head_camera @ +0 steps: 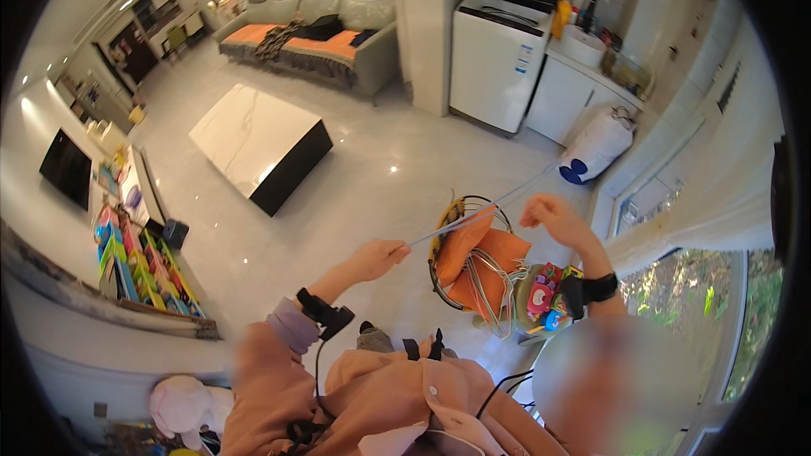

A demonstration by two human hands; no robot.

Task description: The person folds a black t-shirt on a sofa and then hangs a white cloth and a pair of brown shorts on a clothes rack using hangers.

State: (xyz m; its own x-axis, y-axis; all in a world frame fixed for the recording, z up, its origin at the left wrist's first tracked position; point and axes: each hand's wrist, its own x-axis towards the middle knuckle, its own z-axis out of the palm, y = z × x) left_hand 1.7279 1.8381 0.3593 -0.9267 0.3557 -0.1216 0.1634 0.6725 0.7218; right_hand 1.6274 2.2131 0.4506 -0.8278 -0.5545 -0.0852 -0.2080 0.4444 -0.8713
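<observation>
My left hand [383, 254] grips one end of a thin pale-blue rod or cord [472, 216]; blur hides which. It slants up and right over a round wire-frame basket or seat [455, 304], towards a white bundled bag [600, 144]. Whether its far end touches the bag is unclear. Past the basket, my right hand [546, 210] is raised with bent fingers, just below the line; I cannot tell if anything is in them. Orange cushions [466, 246] fill the basket. Several wire hangers [491, 278] lie over them.
Colourful toys [548, 297] crowd a small stool beside the basket, near the window [687, 310]. A marble-topped coffee table [260, 133] stands ahead left, a sofa [317, 25] behind it. A washing machine [497, 63] and white cabinet [564, 101] line the far right. A bookshelf [149, 266] is left.
</observation>
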